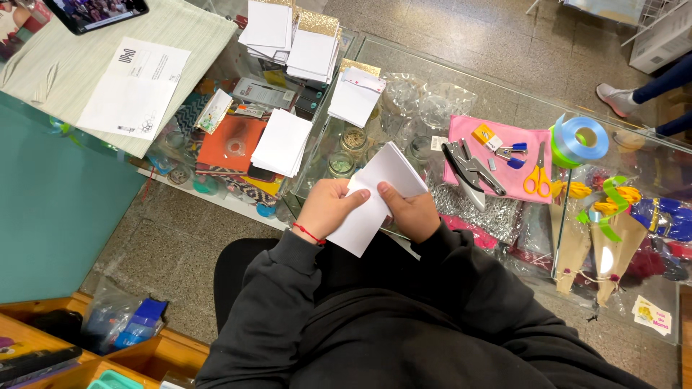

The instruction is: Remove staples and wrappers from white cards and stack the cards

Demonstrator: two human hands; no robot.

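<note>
Hands Hold a Folded White Paper Over a Glass Counter

Paper is what both hands are busy with. The left hand [328,207] curls around the left edge of the folded white paper [375,194], fingers at the back and thumb pressed on the front. The right hand [411,211] grips the right side the same way — thumb on top, fingers tucked behind. So both hands are closed on the sheet and pinch it between thumb and fingers. The paper sits tilted in front of the person's chest, just above the near edge of the glass counter [404,65]. A thin red string bracelet [308,233] goes around the left wrist, next to the black sleeve [277,288].

More things lie on the counter. Stacks of white cards [288,32] sit at the far side, and one more white stack [282,142] lies near the left hand. A pink cloth [515,180] lies to the right of the hands. On it rest yellow-handled scissors [537,176], a black and silver hole punch [468,169] and a few small clips. A roll of blue ribbon [582,138] stands just beside the cloth — a green roll is right behind it. Brown paper cones [605,248] with bright ribbon lie further right.
</note>
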